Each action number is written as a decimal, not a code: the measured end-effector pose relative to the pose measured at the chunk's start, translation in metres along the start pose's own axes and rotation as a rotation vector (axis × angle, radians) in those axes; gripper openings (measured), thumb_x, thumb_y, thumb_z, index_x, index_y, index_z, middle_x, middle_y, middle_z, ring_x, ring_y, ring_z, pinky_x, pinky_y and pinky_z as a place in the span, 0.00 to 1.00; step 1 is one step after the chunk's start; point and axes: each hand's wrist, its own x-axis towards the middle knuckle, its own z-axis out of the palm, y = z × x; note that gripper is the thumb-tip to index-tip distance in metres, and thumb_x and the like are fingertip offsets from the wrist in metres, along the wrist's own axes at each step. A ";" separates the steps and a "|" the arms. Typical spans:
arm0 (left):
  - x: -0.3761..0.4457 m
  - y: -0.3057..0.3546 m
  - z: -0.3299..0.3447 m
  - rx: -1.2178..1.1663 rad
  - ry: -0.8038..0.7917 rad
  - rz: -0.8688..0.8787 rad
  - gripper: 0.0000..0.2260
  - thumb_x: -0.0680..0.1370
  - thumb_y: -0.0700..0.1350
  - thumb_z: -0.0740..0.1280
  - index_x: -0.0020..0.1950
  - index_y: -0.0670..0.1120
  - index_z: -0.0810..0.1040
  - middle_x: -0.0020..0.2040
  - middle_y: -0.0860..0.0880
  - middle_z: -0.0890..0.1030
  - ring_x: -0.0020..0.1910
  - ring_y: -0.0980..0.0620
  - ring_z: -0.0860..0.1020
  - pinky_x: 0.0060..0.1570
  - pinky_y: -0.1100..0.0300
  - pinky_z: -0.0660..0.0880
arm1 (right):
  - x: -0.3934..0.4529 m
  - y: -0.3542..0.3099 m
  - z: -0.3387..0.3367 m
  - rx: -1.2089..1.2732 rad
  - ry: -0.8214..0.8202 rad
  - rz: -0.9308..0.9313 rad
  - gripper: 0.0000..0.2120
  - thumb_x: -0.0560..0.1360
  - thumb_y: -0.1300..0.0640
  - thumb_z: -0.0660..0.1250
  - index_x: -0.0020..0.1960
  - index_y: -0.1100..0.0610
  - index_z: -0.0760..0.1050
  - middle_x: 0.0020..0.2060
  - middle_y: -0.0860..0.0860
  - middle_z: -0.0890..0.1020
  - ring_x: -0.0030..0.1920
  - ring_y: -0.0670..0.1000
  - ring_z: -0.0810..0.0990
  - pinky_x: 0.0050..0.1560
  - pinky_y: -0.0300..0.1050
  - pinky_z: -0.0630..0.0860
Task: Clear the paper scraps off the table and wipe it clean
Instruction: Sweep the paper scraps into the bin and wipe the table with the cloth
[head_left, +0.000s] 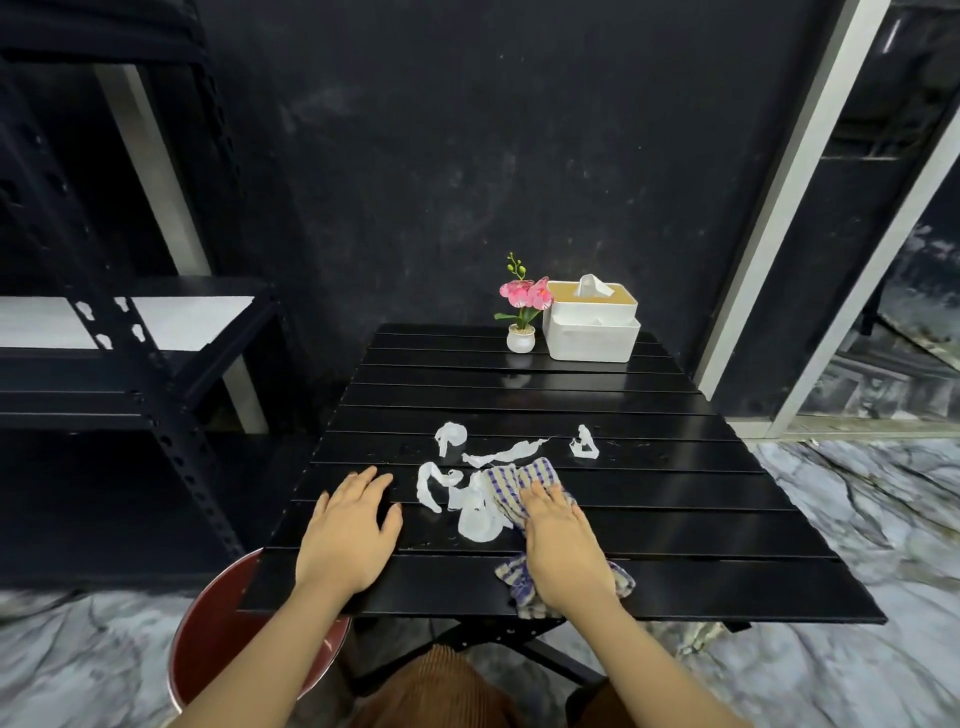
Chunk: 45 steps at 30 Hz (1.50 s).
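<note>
Hands come first, both laid on the near half of the black slatted table (675, 519). The left hand (347, 535) lies flat and open on the bare slats, fingers spread a little, holding nothing. The right hand (563, 551) presses palm-down on a crumpled blue-and-cream checked cloth (511, 480); the fingers lie flat over it rather than curled round it, and the cloth sticks out both beyond the fingertips and back under the wrist toward the table's near edge. The two hands are well apart, with the litter between them.

Below the table's near left corner stands a round dark-red bin (218, 613), partly hidden by the left forearm, on a grey marbled floor (831, 675).

Torn white paper scraps (475, 514) lie scattered across the middle of the table. The biggest clump touches the cloth's left edge; a curled strip (428, 486) sits just left of it, nearer the left hand. Farther on lie a small loop (449, 435), a long thin strip (506, 453) and, off to the right, a little twisted piece (584, 444).

At the far edge stand a small white pot with pink artificial flowers (521, 338) and, just beside it, a white tissue box with a wooden lid (592, 325), a tissue poking up. Behind is a dark wall (467, 156), with black metal shelving (130, 338) to the left.
</note>
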 end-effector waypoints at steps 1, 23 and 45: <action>0.000 0.000 0.000 0.000 -0.001 0.001 0.22 0.80 0.54 0.54 0.74 0.52 0.60 0.77 0.52 0.59 0.76 0.53 0.54 0.76 0.52 0.49 | 0.000 0.000 -0.001 0.017 0.000 0.000 0.27 0.76 0.67 0.51 0.73 0.55 0.52 0.75 0.53 0.55 0.76 0.50 0.49 0.76 0.46 0.47; 0.065 -0.002 -0.016 0.059 -0.101 0.034 0.23 0.79 0.50 0.57 0.74 0.49 0.61 0.76 0.51 0.59 0.76 0.51 0.56 0.75 0.49 0.53 | 0.002 0.153 -0.087 0.271 0.436 0.501 0.19 0.77 0.65 0.52 0.66 0.59 0.67 0.57 0.67 0.76 0.52 0.66 0.77 0.52 0.53 0.71; 0.064 -0.011 0.004 -0.001 -0.012 0.037 0.22 0.79 0.51 0.56 0.74 0.50 0.61 0.76 0.51 0.61 0.76 0.52 0.56 0.75 0.51 0.51 | 0.075 0.082 -0.028 0.065 0.095 0.095 0.19 0.78 0.62 0.52 0.69 0.59 0.64 0.70 0.57 0.68 0.72 0.56 0.61 0.73 0.47 0.56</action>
